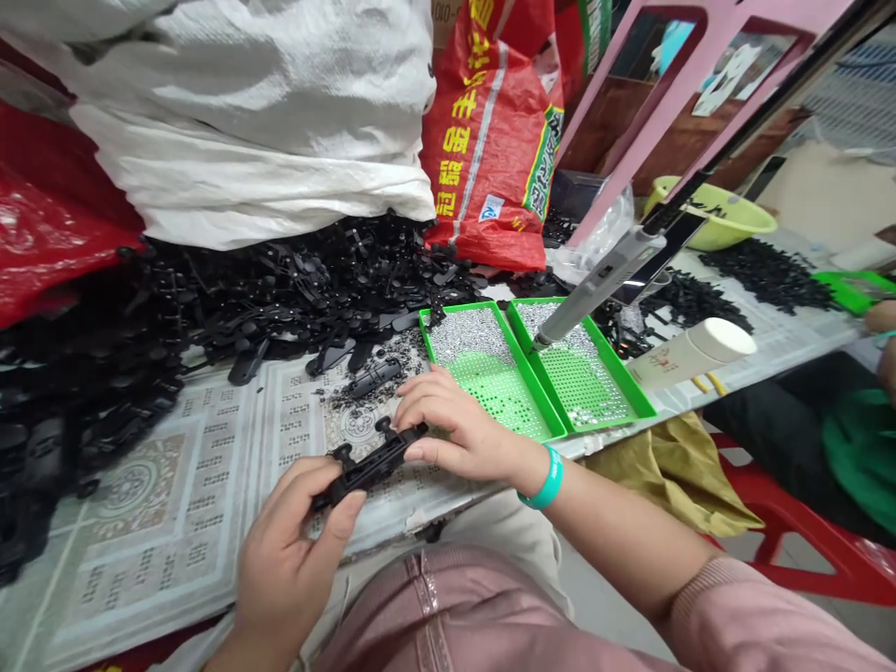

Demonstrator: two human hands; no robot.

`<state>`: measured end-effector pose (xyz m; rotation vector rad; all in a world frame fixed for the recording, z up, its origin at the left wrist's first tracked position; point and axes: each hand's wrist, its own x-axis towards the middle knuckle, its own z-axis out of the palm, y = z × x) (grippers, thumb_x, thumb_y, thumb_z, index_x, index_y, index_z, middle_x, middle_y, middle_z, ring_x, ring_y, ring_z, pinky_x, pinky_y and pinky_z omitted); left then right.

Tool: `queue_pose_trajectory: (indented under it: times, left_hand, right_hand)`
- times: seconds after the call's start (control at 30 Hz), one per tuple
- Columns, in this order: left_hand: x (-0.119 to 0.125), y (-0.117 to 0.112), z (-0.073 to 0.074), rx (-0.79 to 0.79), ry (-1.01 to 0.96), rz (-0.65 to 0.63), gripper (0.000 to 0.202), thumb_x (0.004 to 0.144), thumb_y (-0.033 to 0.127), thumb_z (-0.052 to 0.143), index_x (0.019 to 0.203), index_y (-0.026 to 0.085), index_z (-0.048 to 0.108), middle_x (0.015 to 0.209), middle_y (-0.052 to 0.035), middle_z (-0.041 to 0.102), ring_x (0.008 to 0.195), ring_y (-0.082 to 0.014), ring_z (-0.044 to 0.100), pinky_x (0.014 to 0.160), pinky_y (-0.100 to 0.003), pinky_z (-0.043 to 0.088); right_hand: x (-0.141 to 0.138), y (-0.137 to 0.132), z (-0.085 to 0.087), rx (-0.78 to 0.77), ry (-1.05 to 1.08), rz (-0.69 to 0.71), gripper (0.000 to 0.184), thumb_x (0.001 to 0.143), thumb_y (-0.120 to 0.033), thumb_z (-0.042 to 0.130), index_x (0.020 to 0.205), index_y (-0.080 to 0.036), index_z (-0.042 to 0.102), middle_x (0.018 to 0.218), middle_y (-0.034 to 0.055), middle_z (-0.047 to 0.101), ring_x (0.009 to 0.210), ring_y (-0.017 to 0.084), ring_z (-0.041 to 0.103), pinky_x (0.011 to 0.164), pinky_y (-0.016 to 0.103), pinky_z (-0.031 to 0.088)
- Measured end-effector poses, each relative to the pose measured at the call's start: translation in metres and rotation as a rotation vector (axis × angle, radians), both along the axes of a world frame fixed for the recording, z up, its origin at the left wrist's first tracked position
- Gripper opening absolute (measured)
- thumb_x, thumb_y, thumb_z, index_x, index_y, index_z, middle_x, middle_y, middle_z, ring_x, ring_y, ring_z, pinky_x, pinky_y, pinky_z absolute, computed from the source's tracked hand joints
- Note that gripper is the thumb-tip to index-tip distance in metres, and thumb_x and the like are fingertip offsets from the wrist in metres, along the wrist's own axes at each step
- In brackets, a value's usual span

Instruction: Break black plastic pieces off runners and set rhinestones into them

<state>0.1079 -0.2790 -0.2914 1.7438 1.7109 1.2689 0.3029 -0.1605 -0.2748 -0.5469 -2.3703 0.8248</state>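
My left hand (pixel 298 532) is closed around the near end of a long black plastic part (pixel 371 471), thumb on one side and fingers on the other. The part lies level just above the table edge, with small knobs standing up from it. At its far end, my right hand (pixel 462 429) has thumb and bent fingers closed on it. Just beyond, another black plastic piece (pixel 374 377) lies among tiny black bits. Right of my hands are two green trays, a left tray (pixel 554 425) and a right tray (pixel 640 408), both holding small silvery screws. An electric screwdriver (pixel 595 285) hangs tip-down over the right one.
Black plastic parts (pixel 294 289) are heaped behind, below a white sack (pixel 280 121) and a red sack (pixel 490 140). A white bottle (pixel 693 353) stands right of the trays, and a yellow-green basin (pixel 728 219) farther back. Another person's hand (pixel 883 317) shows at the right edge.
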Motion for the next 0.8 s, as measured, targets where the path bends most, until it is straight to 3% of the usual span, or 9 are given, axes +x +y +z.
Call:
queue_pose_trajectory:
  times: [0.1, 0.33, 0.4, 0.5, 0.57, 0.67, 0.73, 0.8]
  left_hand:
    - [0.001, 0.002, 0.001, 0.004, 0.04, 0.001, 0.008, 0.08, 0.023, 0.057, 0.089, 0.023, 0.057, 0.088, -0.001, 0.058, 0.08, -0.0154, 0.056, 0.073, -0.027, 0.044]
    - [0.01, 0.004, -0.005, -0.173, -0.19, 0.034, 0.013, 0.082, 0.033, 0.055, 0.08, 0.02, 0.057, 0.079, -0.0014, 0.058, 0.074, -0.0149, 0.058, 0.067, -0.026, 0.047]
    - [0.008, 0.005, -0.008, -0.241, -0.245, 0.054, 0.017, 0.08, 0.036, 0.057, 0.086, 0.02, 0.058, 0.083, -0.0025, 0.062, 0.077, -0.0154, 0.061, 0.07, -0.025, 0.05]
    - [-0.001, 0.01, -0.007, -0.266, -0.229, 0.08, 0.037, 0.074, 0.038, 0.064, 0.106, 0.022, 0.054, 0.099, -0.005, 0.066, 0.087, -0.0178, 0.065, 0.074, -0.026, 0.053]
    - [-0.007, 0.017, -0.003, -0.303, -0.086, -0.053, 0.039, 0.071, 0.039, 0.067, 0.106, 0.025, 0.057, 0.1, -0.0042, 0.068, 0.089, -0.0191, 0.066, 0.073, -0.025, 0.053]
    - [-0.008, 0.03, 0.006, -0.367, 0.086, -0.28, 0.026, 0.068, 0.042, 0.067, 0.088, 0.025, 0.066, 0.084, -0.0018, 0.07, 0.075, -0.019, 0.068, 0.063, -0.022, 0.054]
    - [-0.002, 0.037, 0.01, -0.389, 0.091, -0.332, 0.025, 0.065, 0.044, 0.067, 0.081, 0.024, 0.067, 0.075, -0.0011, 0.07, 0.065, -0.0187, 0.067, 0.055, -0.022, 0.053]
    - [0.007, 0.042, 0.011, -0.424, 0.068, -0.303, 0.027, 0.061, 0.045, 0.069, 0.076, 0.024, 0.066, 0.068, -0.0005, 0.068, 0.058, -0.0185, 0.064, 0.05, -0.023, 0.051]
  right_hand:
    - [-0.001, -0.002, -0.001, -0.035, 0.037, 0.035, 0.022, 0.088, -0.041, 0.052, 0.092, -0.019, 0.054, 0.097, 0.0054, 0.062, 0.11, 0.018, 0.05, 0.102, 0.04, 0.034]
    - [-0.004, -0.005, -0.002, -0.035, -0.008, 0.022, 0.028, 0.091, -0.043, 0.045, 0.09, -0.017, 0.053, 0.089, 0.0063, 0.06, 0.088, 0.017, 0.052, 0.089, 0.037, 0.042]
    - [-0.003, -0.004, -0.001, -0.03, 0.002, 0.008, 0.029, 0.09, -0.045, 0.045, 0.087, -0.017, 0.053, 0.085, 0.0058, 0.06, 0.084, 0.017, 0.052, 0.086, 0.036, 0.042]
    - [0.0, -0.003, 0.005, 0.007, -0.08, 0.032, 0.025, 0.087, -0.043, 0.052, 0.087, -0.018, 0.056, 0.086, 0.0034, 0.063, 0.086, 0.016, 0.055, 0.096, 0.039, 0.036]
    - [0.002, -0.002, 0.008, 0.058, -0.161, 0.068, 0.023, 0.085, -0.041, 0.056, 0.088, -0.019, 0.057, 0.087, 0.0018, 0.064, 0.089, 0.016, 0.056, 0.104, 0.041, 0.029]
    - [0.004, -0.003, 0.009, 0.123, -0.237, 0.101, 0.025, 0.086, -0.042, 0.054, 0.089, -0.018, 0.059, 0.086, 0.0009, 0.065, 0.09, 0.016, 0.056, 0.107, 0.042, 0.025]
    - [0.006, -0.004, 0.007, 0.135, -0.253, 0.094, 0.028, 0.087, -0.044, 0.052, 0.089, -0.017, 0.06, 0.086, 0.0012, 0.065, 0.089, 0.017, 0.056, 0.105, 0.041, 0.026]
    - [0.009, -0.006, 0.004, 0.116, -0.25, 0.087, 0.032, 0.086, -0.046, 0.051, 0.089, -0.016, 0.061, 0.084, 0.0021, 0.065, 0.087, 0.016, 0.056, 0.1, 0.038, 0.033]
